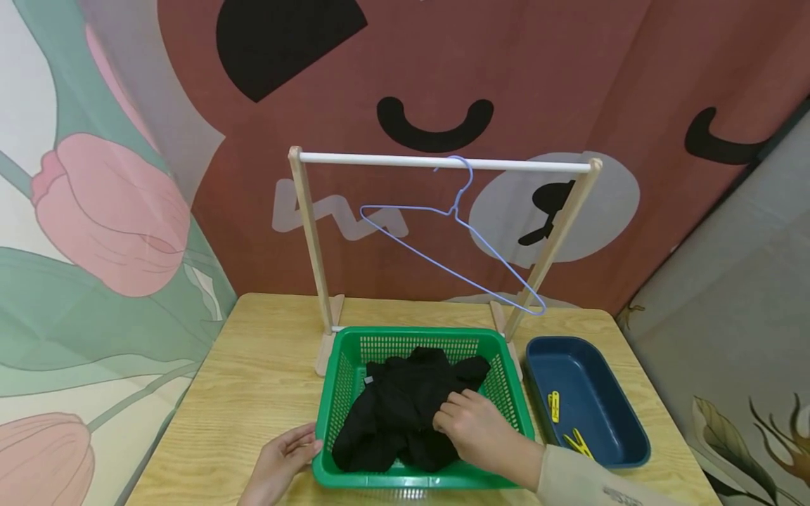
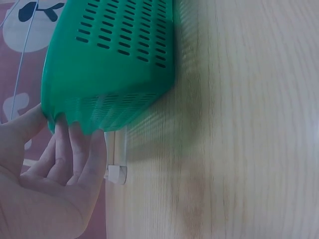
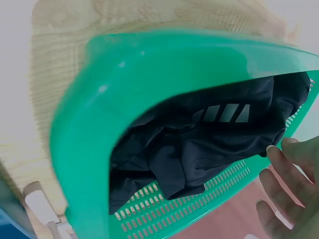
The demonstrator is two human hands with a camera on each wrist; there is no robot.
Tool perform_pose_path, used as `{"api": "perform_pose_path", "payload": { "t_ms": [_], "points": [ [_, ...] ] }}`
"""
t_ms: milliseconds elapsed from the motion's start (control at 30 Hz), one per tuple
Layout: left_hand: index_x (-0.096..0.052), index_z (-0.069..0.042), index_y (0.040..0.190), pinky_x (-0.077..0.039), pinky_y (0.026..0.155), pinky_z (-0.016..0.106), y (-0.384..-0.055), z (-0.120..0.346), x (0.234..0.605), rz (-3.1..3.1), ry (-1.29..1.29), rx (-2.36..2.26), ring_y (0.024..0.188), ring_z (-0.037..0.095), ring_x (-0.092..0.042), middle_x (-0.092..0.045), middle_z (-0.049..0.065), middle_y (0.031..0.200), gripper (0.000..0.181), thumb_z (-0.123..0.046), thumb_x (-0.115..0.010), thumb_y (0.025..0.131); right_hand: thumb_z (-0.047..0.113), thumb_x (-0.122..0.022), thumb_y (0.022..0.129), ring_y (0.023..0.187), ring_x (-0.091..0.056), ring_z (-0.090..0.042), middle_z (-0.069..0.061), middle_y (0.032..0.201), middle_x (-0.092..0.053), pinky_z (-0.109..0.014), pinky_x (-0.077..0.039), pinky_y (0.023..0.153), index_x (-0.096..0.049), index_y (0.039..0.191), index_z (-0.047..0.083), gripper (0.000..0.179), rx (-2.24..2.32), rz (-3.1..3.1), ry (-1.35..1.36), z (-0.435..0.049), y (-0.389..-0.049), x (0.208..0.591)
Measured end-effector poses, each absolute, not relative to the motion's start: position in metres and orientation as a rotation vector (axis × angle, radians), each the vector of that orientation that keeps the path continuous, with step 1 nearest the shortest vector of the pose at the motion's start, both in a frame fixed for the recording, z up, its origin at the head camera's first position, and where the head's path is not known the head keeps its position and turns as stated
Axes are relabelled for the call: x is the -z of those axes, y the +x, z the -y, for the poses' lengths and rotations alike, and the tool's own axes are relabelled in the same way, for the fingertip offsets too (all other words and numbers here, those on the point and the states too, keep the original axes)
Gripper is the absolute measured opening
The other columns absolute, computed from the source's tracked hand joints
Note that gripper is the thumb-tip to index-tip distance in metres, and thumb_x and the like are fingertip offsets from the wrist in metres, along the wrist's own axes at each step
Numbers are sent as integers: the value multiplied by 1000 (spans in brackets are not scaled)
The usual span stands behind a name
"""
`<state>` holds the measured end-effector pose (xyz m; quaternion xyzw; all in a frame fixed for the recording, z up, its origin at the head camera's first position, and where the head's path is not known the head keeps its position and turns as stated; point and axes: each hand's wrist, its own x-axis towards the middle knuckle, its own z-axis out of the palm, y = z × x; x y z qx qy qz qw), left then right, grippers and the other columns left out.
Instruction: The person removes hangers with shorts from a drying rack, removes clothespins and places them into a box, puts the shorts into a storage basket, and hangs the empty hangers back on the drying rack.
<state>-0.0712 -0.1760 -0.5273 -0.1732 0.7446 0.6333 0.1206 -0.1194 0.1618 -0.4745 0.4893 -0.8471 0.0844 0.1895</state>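
Note:
A green plastic basket (image 1: 430,479) with slotted walls sits on the table, and a crumpled black garment (image 1: 405,393) lies inside it. The garment carries a print of pale slanted bars (image 3: 227,113) in the right wrist view. My left hand (image 1: 283,460) grips the basket's left rim, thumb over the edge and fingers beneath, as the left wrist view shows (image 2: 60,172). Over the garment's right part is my right hand (image 1: 477,429), its fingers loosely bent. In the right wrist view its index fingertip (image 3: 271,149) is right at the cloth's edge, with no cloth between the visible fingers.
Behind the basket stands a wooden rack with a white rail (image 1: 380,161), on which a blue hanger (image 1: 455,211) hangs. A dark blue tray (image 1: 607,393) to the right holds yellow clothespins (image 1: 555,406). A printed curtain (image 1: 253,267) backs the wooden table (image 1: 253,365).

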Motion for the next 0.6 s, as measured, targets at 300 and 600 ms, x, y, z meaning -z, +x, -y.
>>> {"api": "perform_pose_path", "payload": {
  "t_ms": [300, 600],
  "points": [
    [-56, 7, 133, -55, 77, 39, -74, 177, 528, -2261, -451, -1745, 92, 19, -65, -69, 8, 106, 57, -28, -73, 91, 8, -83, 76, 71, -55, -7, 10, 79, -64, -20, -42, 60, -69, 82, 21, 20, -302, 2432, 1261, -181, -112, 472],
    [-53, 8, 135, -54, 78, 39, -82, 186, 522, -2307, -239, -1665, 99, 24, -63, -66, 12, 116, 57, -30, -68, 95, 6, -86, 74, 73, -59, -7, 11, 82, -66, -24, -51, 63, -70, 87, 20, 25, -399, 2471, 1055, -202, -117, 462]
  ]
}}
